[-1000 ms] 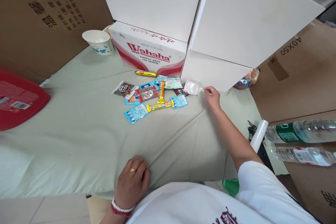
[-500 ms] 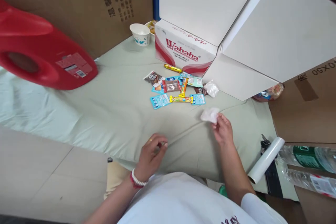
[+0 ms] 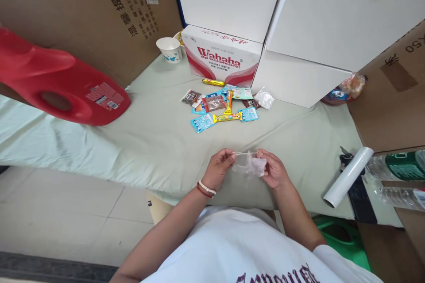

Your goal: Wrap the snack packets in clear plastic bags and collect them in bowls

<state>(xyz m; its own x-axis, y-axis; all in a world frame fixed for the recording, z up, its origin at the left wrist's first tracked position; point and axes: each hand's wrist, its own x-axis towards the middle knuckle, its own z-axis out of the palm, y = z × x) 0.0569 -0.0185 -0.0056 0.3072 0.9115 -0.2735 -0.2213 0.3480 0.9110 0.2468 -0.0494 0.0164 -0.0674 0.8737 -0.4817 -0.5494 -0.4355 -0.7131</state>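
Note:
A thin, clear plastic cover (image 3: 255, 166) with a white, cord-like edge is held between my two hands above the cloth. My left hand (image 3: 219, 167) pinches one end of that edge, with the edge pulled straight. The other end is pinched by my right hand (image 3: 272, 169), where part of the cover is still bunched up. Beyond the hands lies a group of small snack packets, among them a yellow-wrapped bar (image 3: 227, 117), a blue packet (image 3: 202, 123) and a red-edged brown packet (image 3: 214, 103). A second crumpled clear plastic piece (image 3: 264, 98) lies at their right.
A Wahaha carton (image 3: 222, 59) and white boxes (image 3: 299, 75) stand behind the packets. Paper bowls (image 3: 169, 51) sit at the back left, near a red jug (image 3: 73, 84). At right are a white roll (image 3: 348, 177), a black object (image 3: 363, 205) and plastic bottles (image 3: 405, 166).
My left hand has moved up and right to grip the cover's edge. My right hand has come slightly down and toward it. The bunched cover is now partly spread between them.

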